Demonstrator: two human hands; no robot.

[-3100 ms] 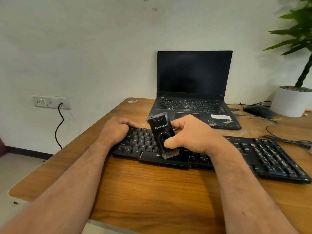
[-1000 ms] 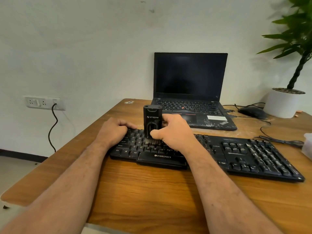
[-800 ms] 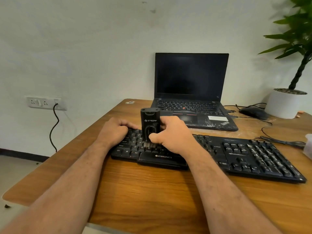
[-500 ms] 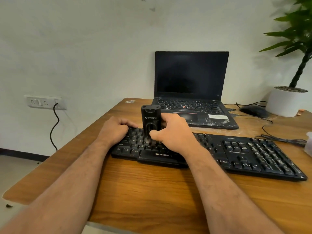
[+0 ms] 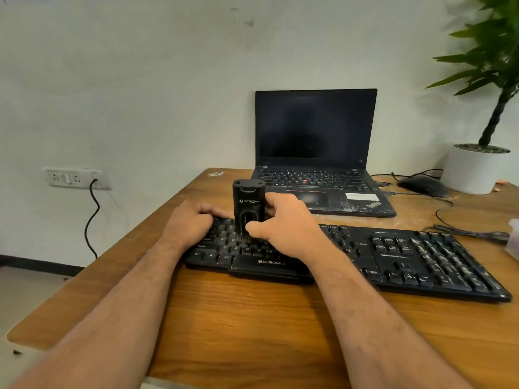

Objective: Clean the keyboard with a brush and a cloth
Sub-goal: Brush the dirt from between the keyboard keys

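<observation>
Brush (image 5: 248,204) stands upright on the keyboard (image 5: 407,256)'s left keys, gripped by the right hand (image 5: 283,226). Left hand (image 5: 191,223), fingers curled, holds that keyboard's left end, near the table (image 5: 252,318)'s left edge.

I see a wooden desk (image 5: 252,318) with a smooth, faintly glossy grain at lower centre. The keyboard (image 5: 393,259) and the brush body (image 5: 248,202) look like matt black plastic. The pot (image 5: 471,172), right edge, looks smooth matt white.
</observation>
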